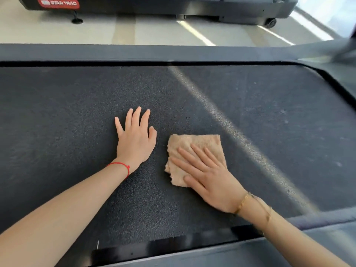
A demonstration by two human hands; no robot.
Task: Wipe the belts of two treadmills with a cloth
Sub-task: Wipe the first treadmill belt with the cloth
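cloth (pixel 194 151) flat on belt (pixel 77 112) | right hand (pixel 210 174) presses | left hand (pixel 134 139) beside

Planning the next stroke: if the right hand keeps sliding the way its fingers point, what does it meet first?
The right hand presses flat on the cloth, fingers pointing up-left. That line probably passes just beyond the left hand, over bare belt toward the far side rail; depth is uncertain.
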